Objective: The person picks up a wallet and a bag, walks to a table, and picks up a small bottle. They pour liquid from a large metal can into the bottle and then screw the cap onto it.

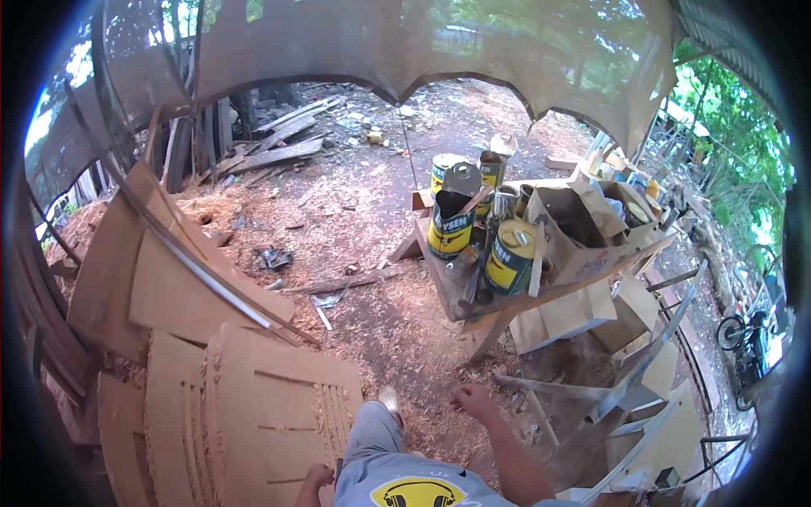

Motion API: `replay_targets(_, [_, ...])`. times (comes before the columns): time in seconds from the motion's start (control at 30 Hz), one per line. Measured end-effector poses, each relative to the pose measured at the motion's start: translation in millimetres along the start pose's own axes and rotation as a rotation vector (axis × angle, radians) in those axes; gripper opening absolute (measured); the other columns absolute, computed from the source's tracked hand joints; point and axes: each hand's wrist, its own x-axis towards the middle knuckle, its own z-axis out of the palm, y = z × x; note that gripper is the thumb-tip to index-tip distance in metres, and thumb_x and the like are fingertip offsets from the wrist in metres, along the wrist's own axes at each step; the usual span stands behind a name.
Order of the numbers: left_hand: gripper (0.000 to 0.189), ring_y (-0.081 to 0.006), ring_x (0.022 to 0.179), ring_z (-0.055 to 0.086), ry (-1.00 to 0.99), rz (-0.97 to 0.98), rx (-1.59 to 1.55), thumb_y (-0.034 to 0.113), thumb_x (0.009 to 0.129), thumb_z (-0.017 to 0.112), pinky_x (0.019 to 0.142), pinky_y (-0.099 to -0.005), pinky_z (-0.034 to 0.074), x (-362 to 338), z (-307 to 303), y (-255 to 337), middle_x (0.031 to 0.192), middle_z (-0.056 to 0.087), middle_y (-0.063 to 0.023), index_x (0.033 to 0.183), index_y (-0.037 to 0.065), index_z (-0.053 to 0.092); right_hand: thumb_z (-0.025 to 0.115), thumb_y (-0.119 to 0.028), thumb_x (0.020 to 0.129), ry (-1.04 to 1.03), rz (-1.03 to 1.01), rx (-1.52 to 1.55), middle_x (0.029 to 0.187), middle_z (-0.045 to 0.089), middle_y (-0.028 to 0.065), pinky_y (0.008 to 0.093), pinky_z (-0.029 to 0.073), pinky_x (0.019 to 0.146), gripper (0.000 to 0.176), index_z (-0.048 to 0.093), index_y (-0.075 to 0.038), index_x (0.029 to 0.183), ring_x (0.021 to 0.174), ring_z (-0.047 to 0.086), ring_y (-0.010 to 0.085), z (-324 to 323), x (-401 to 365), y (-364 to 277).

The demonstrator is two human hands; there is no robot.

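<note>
My right hand (473, 400) hangs ahead of my body over the chip-covered ground, its fingers curled in with nothing showing in them. To its right is the wooden table (473, 311), which bears several paint cans, among them a green and yellow can (509, 260). Low by my left side, my left hand (319, 477) is at the edge of the nearest carved wooden panel (291, 380); its fingers are hidden by the angle. More panels (173, 414) lean in a row behind that one.
Opened paper bags (583, 232) stand on the table, with cardboard boxes (570, 317) below. A long strip (215, 283) slants across the brown boards at left. Wood shavings (397, 325) cover the ground. Dark netting (338, 51) hangs across the top; a motorcycle (756, 346) stands far right.
</note>
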Motion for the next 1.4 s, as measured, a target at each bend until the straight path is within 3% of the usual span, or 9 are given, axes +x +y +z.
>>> replay_targets(0.17, [0.031, -0.0198, 0.060, 0.067, -0.039, 0.138, 0.057, 0.028, 0.090, 0.056, 0.058, -0.0352, 0.054, 97.5, -77.1, 93.6, 0.077, 0.073, -0.0111, 0.085, 0.002, 0.073, 0.053, -0.022, 0.101, -0.107, -0.078, 0.220, 0.083, 0.071, 0.0082, 0.0292, 0.054, 0.061, 0.028, 0.068, 0.001, 0.103, 0.069, 0.067, 0.0147, 6.2, 108.1, -76.7])
replay_targets(0.37, [0.029, -0.0204, 0.059, 0.066, -0.124, -0.018, -0.046, 0.023, 0.089, 0.059, 0.053, -0.0341, 0.052, 215.8, -216.1, 203.7, 0.074, 0.071, -0.0138, 0.082, -0.003, 0.069, 0.050, -0.019, 0.101, 0.349, -0.201, 0.510, 0.077, 0.067, 0.0047, 0.0264, 0.050, 0.059, 0.025, 0.066, -0.001, 0.096, 0.064, 0.061, 0.0117, -65.9, 241.2, -230.7])
replay_targets(0.5, [0.030, -0.0185, 0.055, 0.063, 0.078, 0.256, -0.206, 0.023, 0.089, 0.059, 0.052, -0.0330, 0.050, 268.1, -310.3, 316.4, 0.066, 0.068, -0.0112, 0.075, -0.003, 0.065, 0.054, -0.015, 0.099, 0.601, -0.295, 0.505, 0.078, 0.064, 0.0032, 0.0253, 0.049, 0.058, 0.017, 0.064, -0.001, 0.099, 0.063, 0.060, 0.0108, -118.5, 304.6, -305.7])
replay_targets(0.67, [0.032, -0.0156, 0.056, 0.061, 0.105, 0.499, -0.181, 0.023, 0.088, 0.059, 0.055, -0.0328, 0.048, 286.5, -399.5, 484.9, 0.062, 0.064, -0.0085, 0.069, -0.002, 0.065, 0.069, -0.015, 0.088, 0.871, -0.283, 0.299, 0.086, 0.065, 0.0037, 0.0268, 0.050, 0.069, 0.028, 0.060, 0.000, 0.110, 0.074, 0.062, 0.0125, -166.0, 397.4, -287.2])
replay_targets(0.93, [0.030, -0.0126, 0.063, 0.061, -0.111, 0.578, -0.277, 0.025, 0.094, 0.060, 0.059, -0.0275, 0.048, 262.5, -415.9, 645.8, 0.072, 0.068, -0.0074, 0.085, -0.002, 0.069, 0.077, -0.019, 0.083, 0.693, -0.139, 0.388, 0.095, 0.067, 0.0019, 0.0276, 0.048, 0.075, 0.027, 0.068, -0.001, 0.100, 0.084, 0.061, 0.0109, -184.8, 446.0, -298.4])
replay_targets(1.2, [0.026, -0.0149, 0.070, 0.065, -0.338, 0.702, 0.012, 0.021, 0.099, 0.055, 0.063, -0.0281, 0.052, 283.7, -411.6, 784.5, 0.081, 0.070, -0.0086, 0.097, -0.001, 0.069, 0.078, -0.027, 0.084, 0.755, -0.217, 0.368, 0.088, 0.061, -0.0034, 0.0274, 0.046, 0.075, 0.029, 0.064, -0.005, 0.098, 0.081, 0.055, 0.0089, -181.9, 448.2, -276.9])
replay_targets(1.27, [0.026, -0.0132, 0.072, 0.064, -0.337, 0.770, 0.271, 0.022, 0.097, 0.057, 0.067, -0.0295, 0.050, 285.5, -414.3, 834.8, 0.082, 0.071, -0.0084, 0.095, 0.001, 0.070, 0.074, -0.028, 0.087, 0.659, -0.210, 0.380, 0.097, 0.063, 0.0012, 0.0277, 0.047, 0.080, 0.038, 0.061, -0.002, 0.112, 0.089, 0.056, 0.0100, -179.7, 423.7, -281.0])
replay_targets(1.37, [0.025, -0.0133, 0.071, 0.063, -0.427, 0.842, 0.348, 0.020, 0.099, 0.055, 0.065, -0.0273, 0.050, 287.0, -408.3, 898.4, 0.081, 0.069, -0.0076, 0.095, -0.001, 0.067, 0.072, -0.029, 0.087, 0.909, -0.241, 0.629, 0.103, 0.066, 0.0058, 0.0296, 0.049, 0.084, 0.047, 0.058, 0.001, 0.121, 0.096, 0.060, 0.0120, -160.4, 383.8, -299.8])
replay_targets(1.4, [0.025, -0.0130, 0.071, 0.063, -0.496, 0.842, 0.342, 0.020, 0.099, 0.054, 0.064, -0.0269, 0.050, 296.3, -408.4, 913.9, 0.080, 0.068, -0.0072, 0.095, -0.002, 0.067, 0.072, -0.029, 0.087, 0.993, -0.026, 0.529, 0.104, 0.067, 0.0080, 0.0307, 0.050, 0.084, 0.047, 0.058, 0.000, 0.121, 0.096, 0.062, 0.0149, -145.5, 369.9, -295.3])
